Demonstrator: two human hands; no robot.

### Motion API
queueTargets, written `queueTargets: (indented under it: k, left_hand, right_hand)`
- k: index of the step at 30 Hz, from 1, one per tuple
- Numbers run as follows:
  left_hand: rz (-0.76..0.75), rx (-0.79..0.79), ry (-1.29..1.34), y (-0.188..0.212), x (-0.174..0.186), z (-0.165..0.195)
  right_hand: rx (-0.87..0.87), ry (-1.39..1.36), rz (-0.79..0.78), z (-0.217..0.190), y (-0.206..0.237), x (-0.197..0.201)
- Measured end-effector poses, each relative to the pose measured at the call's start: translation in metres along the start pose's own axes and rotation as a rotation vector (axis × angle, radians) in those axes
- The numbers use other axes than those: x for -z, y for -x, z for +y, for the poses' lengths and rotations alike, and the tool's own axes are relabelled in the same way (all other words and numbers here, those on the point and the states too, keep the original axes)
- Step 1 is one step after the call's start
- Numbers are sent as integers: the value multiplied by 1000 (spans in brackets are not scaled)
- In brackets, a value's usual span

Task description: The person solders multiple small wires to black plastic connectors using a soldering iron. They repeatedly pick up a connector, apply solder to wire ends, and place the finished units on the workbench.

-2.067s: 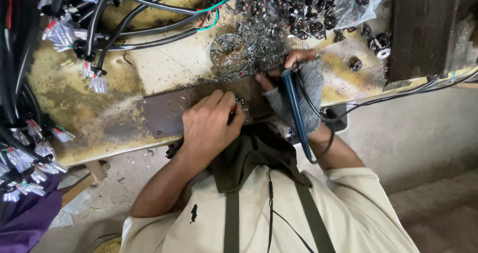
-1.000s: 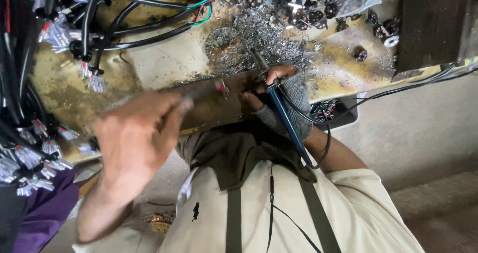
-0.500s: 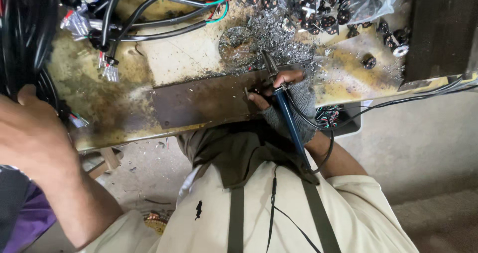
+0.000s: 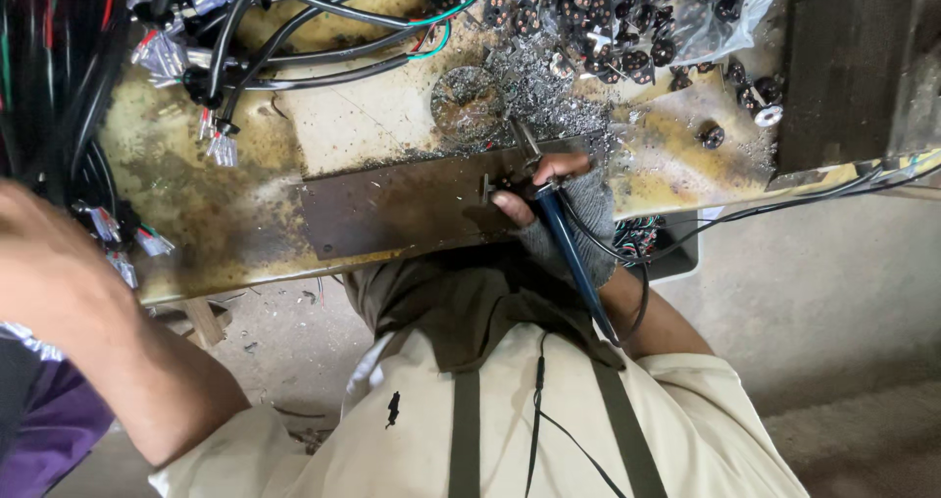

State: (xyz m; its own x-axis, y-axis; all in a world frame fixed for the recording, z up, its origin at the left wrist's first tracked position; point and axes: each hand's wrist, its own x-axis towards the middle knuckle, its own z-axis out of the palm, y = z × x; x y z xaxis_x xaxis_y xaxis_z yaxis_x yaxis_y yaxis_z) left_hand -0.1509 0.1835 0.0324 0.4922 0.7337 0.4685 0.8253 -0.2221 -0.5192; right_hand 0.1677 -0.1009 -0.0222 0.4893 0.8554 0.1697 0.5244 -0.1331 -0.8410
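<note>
My right hand (image 4: 578, 204), in a grey fingerless glove, is shut on a blue-handled soldering iron (image 4: 567, 248). The iron's metal tip (image 4: 523, 139) points up over the workbench (image 4: 196, 209). A small metal part (image 4: 487, 186) lies by my thumb on a dark steel plate (image 4: 392, 206). My left hand (image 4: 44, 263) is raised at the far left, blurred, beside a hanging bundle of black cables (image 4: 59, 96). Only its back shows, so I cannot tell whether it holds anything.
Black cables with clear plug ends (image 4: 284, 27) cross the back of the stained bench. A heap of round black connectors (image 4: 627, 18) lies at the back right, with grey solder scraps (image 4: 554, 96) and a round wire pad (image 4: 466, 101) before it. A dark block (image 4: 843, 67) stands right.
My left hand has lifted off the dark plate and swung far left toward the hanging cables. My right hand stays at the plate with the soldering iron.
</note>
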Motion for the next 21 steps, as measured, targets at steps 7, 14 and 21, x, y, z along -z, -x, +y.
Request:
queueTargets:
  k: [7, 14, 21]
  left_hand:
    - [-633, -386, 1777, 41, 130, 111]
    - [-1243, -413, 1590, 32, 140, 138]
    - [-950, -556, 1659, 14, 141, 134]
  right_hand:
    - [-204, -942, 47, -1, -3, 29]
    - [-249, -726, -156, -9, -5, 25]
    - [-221, -446, -184, -10, -4, 20]
